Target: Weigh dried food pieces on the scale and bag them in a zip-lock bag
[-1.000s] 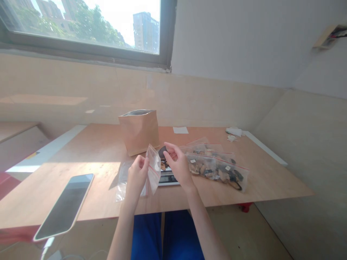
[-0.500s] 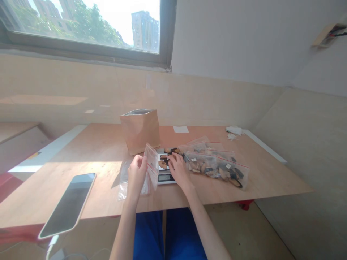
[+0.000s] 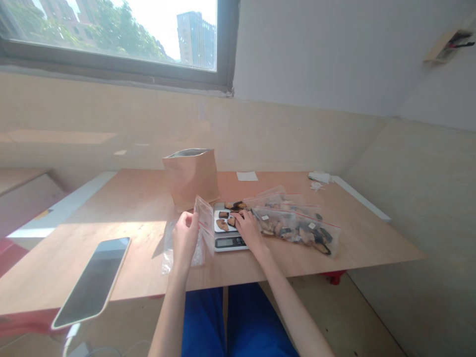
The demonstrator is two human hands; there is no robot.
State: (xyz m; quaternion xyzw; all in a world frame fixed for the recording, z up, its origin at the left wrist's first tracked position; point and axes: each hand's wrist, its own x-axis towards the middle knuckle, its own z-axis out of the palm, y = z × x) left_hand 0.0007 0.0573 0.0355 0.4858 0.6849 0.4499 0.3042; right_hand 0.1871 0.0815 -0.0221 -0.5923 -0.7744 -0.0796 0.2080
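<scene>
My left hand (image 3: 186,233) pinches the upper edge of a clear zip bag (image 3: 205,218) that stands upright at the scale's left side. On the white digital scale (image 3: 231,243), several dried brown-and-black pieces (image 3: 222,224) lie on the platform. My right hand (image 3: 248,229) reaches over the scale's right half, its bent fingers closed at one of the dark pieces; the fingertips partly cover what they grip. Under my left wrist, more flat clear bags (image 3: 169,253) rest on the table.
Right of the scale lie several filled zip bags (image 3: 297,230) with small white labels. A brown stand-up pouch (image 3: 191,181) stands open behind. A phone (image 3: 92,282) with a cable is at the front left. White paper (image 3: 247,176) and crumpled wrapping (image 3: 319,177) lie at the back.
My right hand has shifted right across the scale, uncovering more of its platform and display. My left hand still holds the clear bag, which has moved slightly left.
</scene>
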